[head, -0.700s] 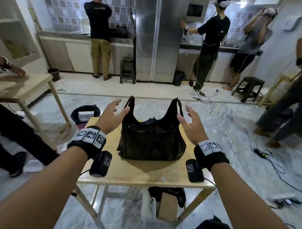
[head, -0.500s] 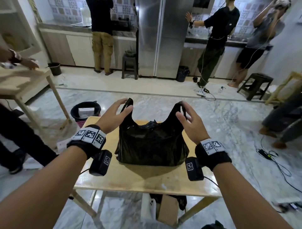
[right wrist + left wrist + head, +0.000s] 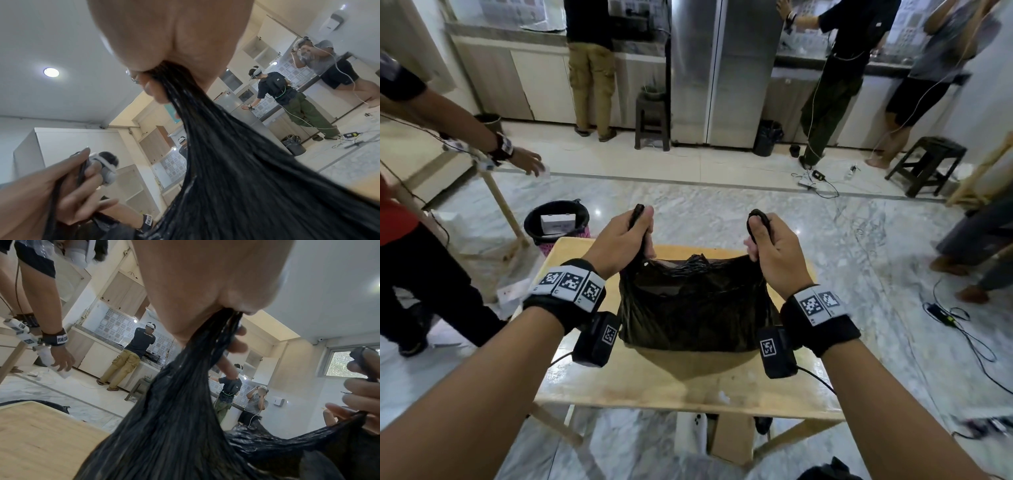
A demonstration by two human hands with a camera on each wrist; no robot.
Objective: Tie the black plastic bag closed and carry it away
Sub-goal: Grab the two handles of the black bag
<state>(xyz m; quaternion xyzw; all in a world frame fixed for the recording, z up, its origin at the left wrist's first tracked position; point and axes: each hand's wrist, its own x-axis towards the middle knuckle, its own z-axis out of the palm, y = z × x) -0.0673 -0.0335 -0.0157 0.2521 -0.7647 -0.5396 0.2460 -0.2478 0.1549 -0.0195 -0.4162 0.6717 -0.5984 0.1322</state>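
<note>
A filled black plastic bag stands on a small light wooden table. My left hand grips the bag's left handle, whose tip pokes out above the fist. My right hand grips the right handle, looped over the fingers. Both handles are pulled up and apart, and the bag's mouth sags between them. In the left wrist view the stretched black plastic runs down from my palm. The right wrist view shows the other handle pulled taut the same way.
A black bin stands on the floor at the table's far left corner. Another person's arm reaches over a wooden table on the left. Three people stand at the far kitchen counter by a steel fridge. Stools and floor cables lie to the right. Boxes sit under my table.
My open hands moved in, closed round the bag's two handles and pulled them up and apart. My view tilted down and closer. The person on the left reached further in.
</note>
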